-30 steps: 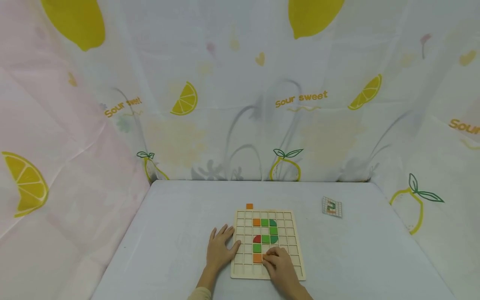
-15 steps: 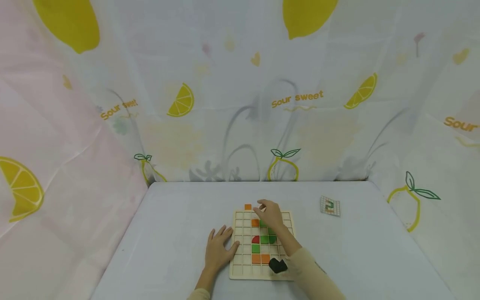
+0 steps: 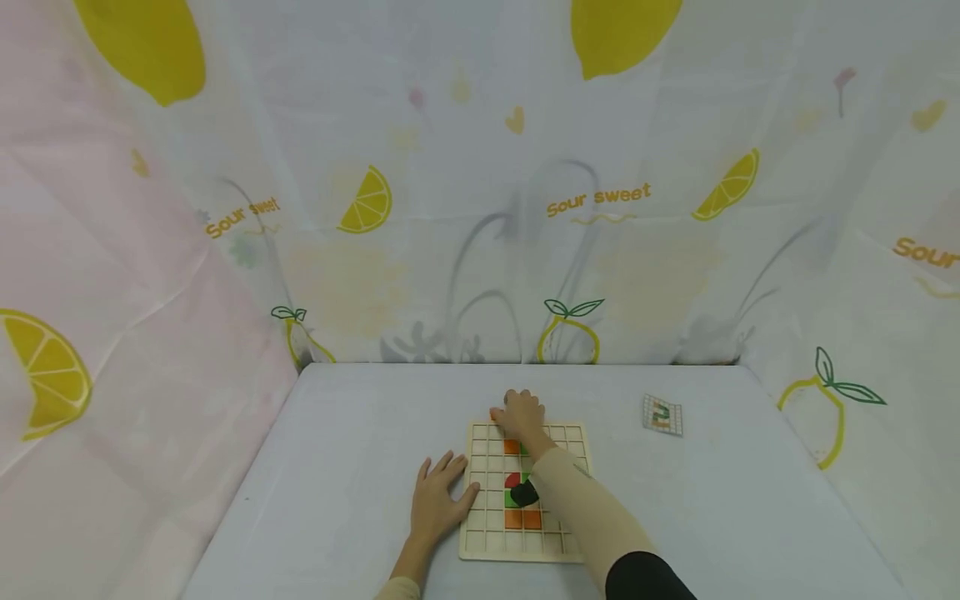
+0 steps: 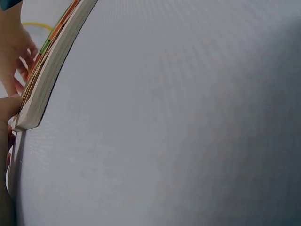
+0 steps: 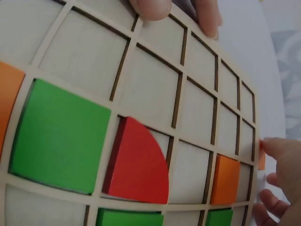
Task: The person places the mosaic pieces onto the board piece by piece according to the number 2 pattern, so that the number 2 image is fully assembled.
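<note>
A pale wooden grid board (image 3: pixel 480 537) lies on the table, several coloured tiles in its cells. My left hand (image 3: pixel 441 502) rests at its left edge, fingers spread, thumb over the rim. My right hand (image 3: pixel 523 414) reaches across to the far edge. Its thumb touches a loose orange square tile (image 5: pixel 262 162) just beyond the board, the other fingers loosely bent and off the tile in the right wrist view. A red quarter-round tile (image 5: pixel 141 165) and a green square tile (image 5: pixel 61 136) sit in cells. Two orange tiles (image 3: pixel 532 520) lie side by side lower down. My right forearm hides some tiles.
A small printed card (image 3: pixel 662 416) with a coloured grid pattern lies at the back right of the white table (image 3: pixel 337 467). A lemon-print cloth (image 3: pixel 480 250) hangs behind the table and along its sides. The dark wrist camera (image 3: pixel 525 493) overlaps the board's middle.
My right hand has left the orange tile now lying in the lower row and moved away across the board to the loose orange tile at the far edge. My left hand has stayed in place.
</note>
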Demonstrator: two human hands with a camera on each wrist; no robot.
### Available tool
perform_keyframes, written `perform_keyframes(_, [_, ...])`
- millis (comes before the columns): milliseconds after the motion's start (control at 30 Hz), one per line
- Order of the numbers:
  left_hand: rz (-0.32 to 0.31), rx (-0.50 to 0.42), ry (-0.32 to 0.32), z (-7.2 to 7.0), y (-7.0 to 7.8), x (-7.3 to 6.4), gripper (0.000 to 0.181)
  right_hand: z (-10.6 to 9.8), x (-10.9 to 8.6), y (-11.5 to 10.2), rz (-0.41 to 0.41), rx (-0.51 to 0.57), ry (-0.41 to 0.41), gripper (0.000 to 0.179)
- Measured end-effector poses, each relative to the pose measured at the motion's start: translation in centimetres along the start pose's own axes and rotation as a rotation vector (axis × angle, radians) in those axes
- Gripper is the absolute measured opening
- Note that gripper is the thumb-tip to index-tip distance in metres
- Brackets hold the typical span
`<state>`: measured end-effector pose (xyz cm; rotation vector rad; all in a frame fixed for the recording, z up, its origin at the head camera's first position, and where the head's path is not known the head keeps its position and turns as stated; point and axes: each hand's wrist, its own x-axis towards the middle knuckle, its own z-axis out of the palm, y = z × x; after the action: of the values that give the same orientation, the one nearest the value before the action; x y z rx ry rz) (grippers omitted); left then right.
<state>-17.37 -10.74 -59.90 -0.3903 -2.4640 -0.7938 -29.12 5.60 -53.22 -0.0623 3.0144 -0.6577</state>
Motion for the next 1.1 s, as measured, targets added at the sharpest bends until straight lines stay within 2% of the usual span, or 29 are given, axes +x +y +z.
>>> perform_keyframes(167, [-0.014, 0.000, -0.013, 0.0, 0.1, 0.0, 0.042, 0.4, 0.6, -0.3, 0.036, 0.036, 0.025, 0.020])
perform_keyframes(267, [-0.022, 0.003, -0.022, 0.0, 0.1, 0.0, 0.042, 0.5, 0.6, -0.4, 0.014, 0.062, 0.041, 0.014])
perform_keyframes(533, [0.002, 0.014, 0.002, 0.1, -0.1, -0.1, 0.041, 0.6, 0.6, 0.6, -0.051, 0.138, 0.104, 0.029])
perform_keyframes(667, [0.005, 0.018, 0.005, 0.2, -0.2, -0.1, 0.041, 0.7, 0.6, 1.1, 0.035, 0.107, 0.092, 0.032])
perform_keyframes(767, [0.007, 0.019, 0.010, 0.3, -0.2, 0.0, 0.041, 0.2, 0.1, 1.1, 0.140, 0.093, 0.082, 0.025])
perform_keyframes(833, [0.005, 0.018, 0.013, 0.3, -0.1, 0.0, 0.041, -0.2, -0.1, 1.3, 0.163, 0.111, 0.079, 0.020])
perform_keyframes(933, [-0.005, 0.015, 0.007, 0.3, -0.1, 0.0, 0.041, -0.3, -0.2, 1.7, 0.130, 0.171, 0.092, 0.016])
perform_keyframes(1033, [-0.019, 0.014, -0.007, 0.2, 0.0, 0.0, 0.041, -0.1, -0.1, 2.5, 0.062, 0.247, 0.150, 0.018])
perform_keyframes(1100, [-0.026, 0.014, -0.016, 0.1, 0.1, 0.0, 0.041, 0.0, -0.2, 2.9, 0.015, 0.320, 0.194, 0.026])
